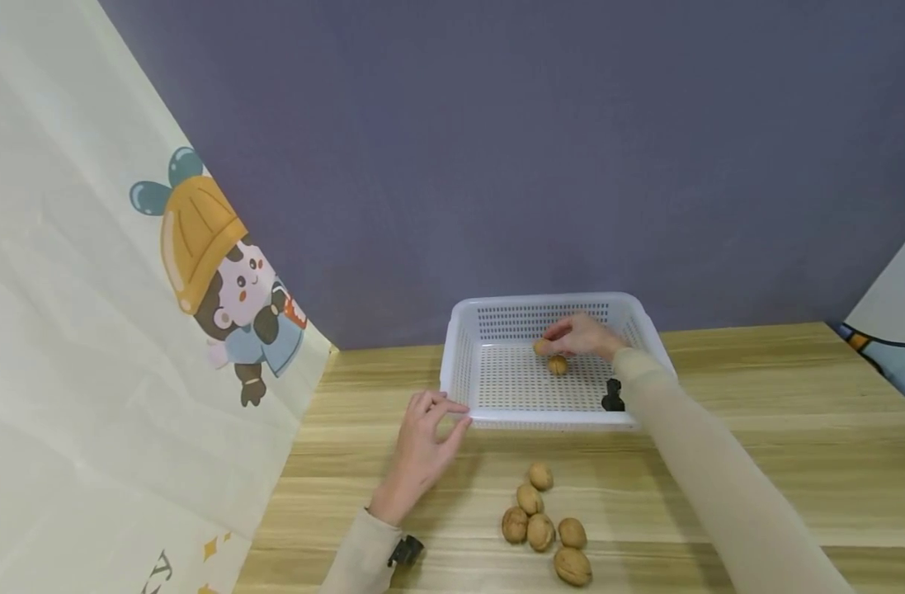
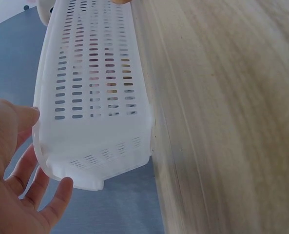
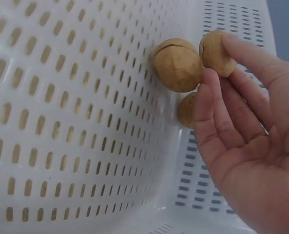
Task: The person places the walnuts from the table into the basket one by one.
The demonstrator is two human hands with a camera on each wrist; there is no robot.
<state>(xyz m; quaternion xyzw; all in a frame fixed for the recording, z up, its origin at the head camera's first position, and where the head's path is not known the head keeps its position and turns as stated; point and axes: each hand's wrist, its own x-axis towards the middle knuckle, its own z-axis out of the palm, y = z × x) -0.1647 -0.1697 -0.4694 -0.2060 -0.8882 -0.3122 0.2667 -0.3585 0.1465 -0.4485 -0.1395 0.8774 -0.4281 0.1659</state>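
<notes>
A white perforated plastic basket (image 1: 552,418) stands on the wooden table against the dark wall. The left hand (image 1: 421,450) is at its near left corner, pinching the rim with thumb and index finger; the other fingers spread loosely in the left wrist view. Inside the basket, the right hand (image 1: 582,337) holds a walnut (image 3: 217,53) between thumb and fingertips, above the perforated floor. Close to it on the basket floor lies another walnut (image 1: 558,365). A further walnut (image 3: 187,109) is partly hidden behind the fingers in the right wrist view.
Several loose walnuts (image 1: 540,532) lie on the table (image 1: 452,569) in front of the basket. At the left hangs a white sheet (image 1: 88,330) with a cartoon figure. A dark cable (image 1: 890,342) runs by the table's right edge.
</notes>
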